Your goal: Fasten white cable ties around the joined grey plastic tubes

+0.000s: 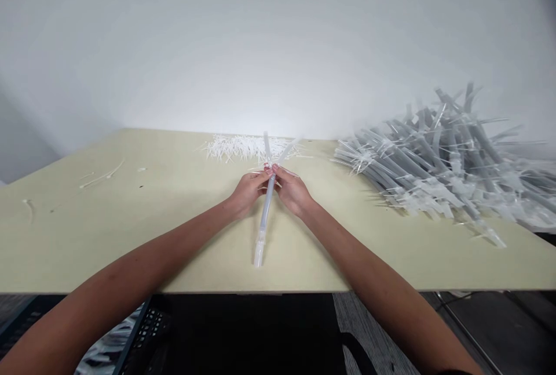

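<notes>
Plain pale wall (278, 44) behind a cream-yellow table (304, 270); clock read from the hands. Grey tube (268, 198) held upright in view, centre, over the tabletop: clear sleeved end toward 6, short of the near edge; forked ends toward 12 and 1. Left hand (248, 194) and right hand (293, 190) both pinched onto it just under the fork, thumbs nearly meeting.

Open room: tabletop spans from the left forearm to scattered ties (106, 175) at 9, and a narrower stretch separates the right hand from the tube pile (434, 160) at 2–3. White tie heap (243, 148) sits near, at 11.

Hard to read: fingertips partly behind the tube; 1 o'clock branch faint; thin white strand at the fingers, unclear whether gripped. Pile blurred, cut off at right. Blue basket (150, 320) at 7–8, partly covered by the left forearm.
</notes>
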The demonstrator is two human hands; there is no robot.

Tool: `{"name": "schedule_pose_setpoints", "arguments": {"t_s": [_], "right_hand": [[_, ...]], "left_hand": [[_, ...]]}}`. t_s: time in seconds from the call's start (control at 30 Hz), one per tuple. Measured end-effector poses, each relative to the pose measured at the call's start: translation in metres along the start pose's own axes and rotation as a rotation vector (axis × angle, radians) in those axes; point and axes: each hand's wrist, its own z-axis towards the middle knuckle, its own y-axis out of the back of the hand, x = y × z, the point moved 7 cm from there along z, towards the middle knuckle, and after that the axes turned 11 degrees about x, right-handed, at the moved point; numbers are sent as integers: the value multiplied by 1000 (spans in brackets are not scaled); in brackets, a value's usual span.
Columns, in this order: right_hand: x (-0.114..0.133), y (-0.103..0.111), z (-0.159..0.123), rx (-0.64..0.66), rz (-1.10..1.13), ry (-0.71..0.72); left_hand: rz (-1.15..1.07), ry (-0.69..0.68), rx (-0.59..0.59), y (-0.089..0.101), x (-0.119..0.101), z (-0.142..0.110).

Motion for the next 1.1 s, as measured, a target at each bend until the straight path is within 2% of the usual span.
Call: {"name": "schedule_pose_setpoints", "arguments": {"t_s": [0.47,0.6,0.77,0.87,1.1], "right_hand": [[6,-2,-2,-20,-49,38],[10,-3,-3,-31,-92,70],[13,0,-3,-44,-117,101],[14,4,-3,-54,-114,113],[13,5,-1,-44,-93,92]], "left_hand": [[45,-23,1,-4,-4,-1],[110,-45,-56,-1,-6,-2],[193,-60,-149,15,-7,-3],[204,-52,-135,17,-6,-2],[150,-81,-72,9,-14,-3]]}}
